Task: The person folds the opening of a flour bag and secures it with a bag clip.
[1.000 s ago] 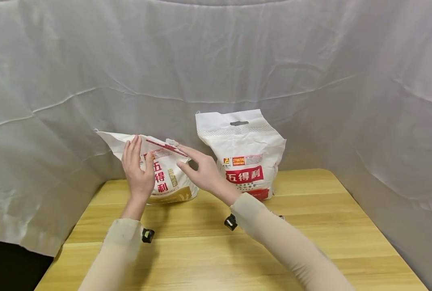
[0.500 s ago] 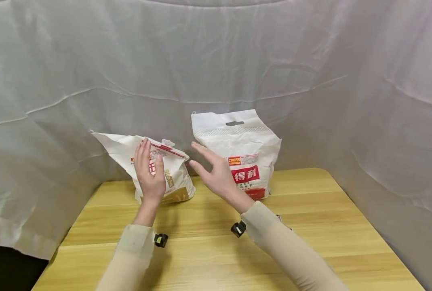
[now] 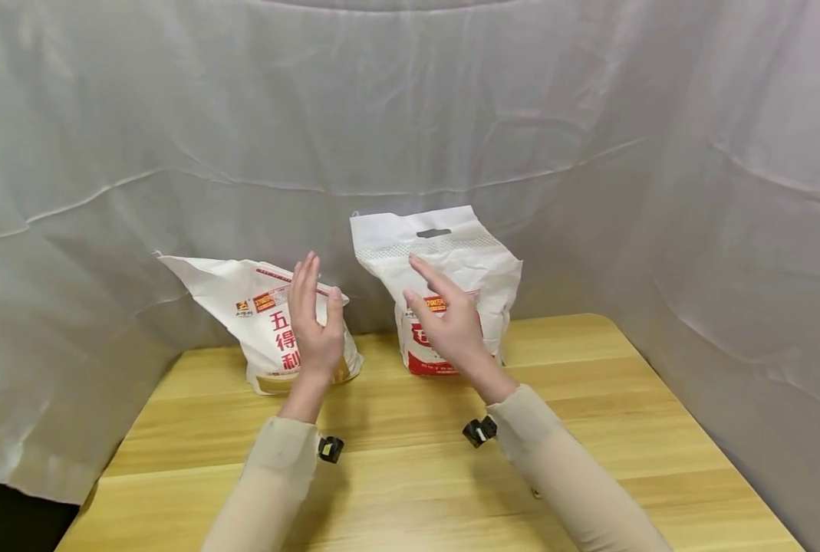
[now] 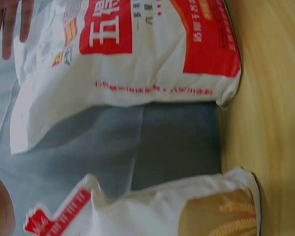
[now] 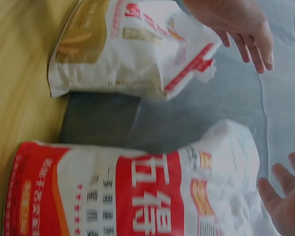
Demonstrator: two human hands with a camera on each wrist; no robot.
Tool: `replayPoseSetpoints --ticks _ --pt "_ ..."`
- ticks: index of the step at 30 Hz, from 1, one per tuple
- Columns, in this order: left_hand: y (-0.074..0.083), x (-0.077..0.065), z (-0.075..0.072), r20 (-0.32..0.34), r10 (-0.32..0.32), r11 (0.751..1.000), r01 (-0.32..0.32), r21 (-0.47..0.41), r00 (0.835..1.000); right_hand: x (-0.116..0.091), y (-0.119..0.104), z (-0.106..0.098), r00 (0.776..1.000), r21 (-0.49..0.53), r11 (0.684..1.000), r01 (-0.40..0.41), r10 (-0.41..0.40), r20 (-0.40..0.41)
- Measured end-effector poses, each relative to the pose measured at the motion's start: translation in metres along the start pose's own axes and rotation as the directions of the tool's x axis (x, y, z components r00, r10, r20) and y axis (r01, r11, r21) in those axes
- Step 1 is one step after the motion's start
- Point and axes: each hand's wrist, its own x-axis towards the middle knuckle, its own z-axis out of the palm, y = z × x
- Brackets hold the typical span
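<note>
Two white flour bags stand side by side at the back of the table. The left flour bag (image 3: 216,280), with a gold base, has its top slanting out to the left and a red strip along the folded edge. The right flour bag (image 3: 468,241) carries red labels and a handle slot in its raised top. My left hand (image 3: 318,330) is upright before the left bag's right side, fingers straight, holding nothing. Before the right bag, my right hand (image 3: 454,318) has straight fingers and spread thumb, also holding nothing. Its fingers (image 5: 275,184) are near that bag's top; contact cannot be told.
The wooden table (image 3: 396,475) runs back to a grey cloth (image 3: 410,107) that hangs behind and at both sides. A gap separates the bags. A small black device (image 3: 330,449) is at the left wrist, another black device (image 3: 480,432) at the right.
Both hands have come off the left flour bag and moved right. The right hand is now before the right bag. The head view has turned slightly right.
</note>
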Motion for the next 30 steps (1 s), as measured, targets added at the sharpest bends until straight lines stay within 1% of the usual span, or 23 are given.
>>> replayPoseSetpoints --ticks 3,7,9,14,19,23,27,30 --pt "-0.012 -0.003 0.010 0.026 0.005 1.000 -0.005 -0.016 1.000 0.000 0.003 -0.010 0.999 -0.008 1.000 -0.018 0.017 -0.032" --pt "-0.032 -0.005 0.022 0.071 0.012 1.000 -0.012 -0.002 0.997 0.000 0.009 -0.023 0.996 -0.011 1.000 -0.028 0.027 -0.080" --pt "-0.036 -0.004 0.027 0.092 0.031 1.000 -0.031 0.003 0.995 0.000 0.000 -0.030 0.994 -0.005 0.999 -0.045 0.044 -0.100" --pt "-0.035 0.001 0.036 0.135 0.095 0.995 -0.097 0.005 0.986 0.000 -0.020 -0.047 0.987 0.004 0.997 -0.073 0.073 -0.144" --pt "-0.033 0.008 0.048 0.196 0.124 0.991 -0.133 0.029 0.973 0.002 -0.011 -0.062 0.980 -0.027 0.996 -0.085 0.079 -0.185" --pt "-0.027 0.017 0.058 0.247 0.149 0.986 -0.162 0.034 0.957 0.004 -0.002 -0.074 0.974 -0.046 0.995 -0.084 0.072 -0.217" --pt "-0.023 0.027 0.068 0.289 0.185 0.978 -0.203 0.035 0.939 0.007 0.024 -0.084 0.969 -0.068 0.995 -0.076 0.057 -0.240" --pt "-0.022 0.035 0.076 0.325 0.213 0.970 -0.240 0.047 0.921 0.008 0.047 -0.092 0.965 -0.092 0.992 -0.084 0.058 -0.256"
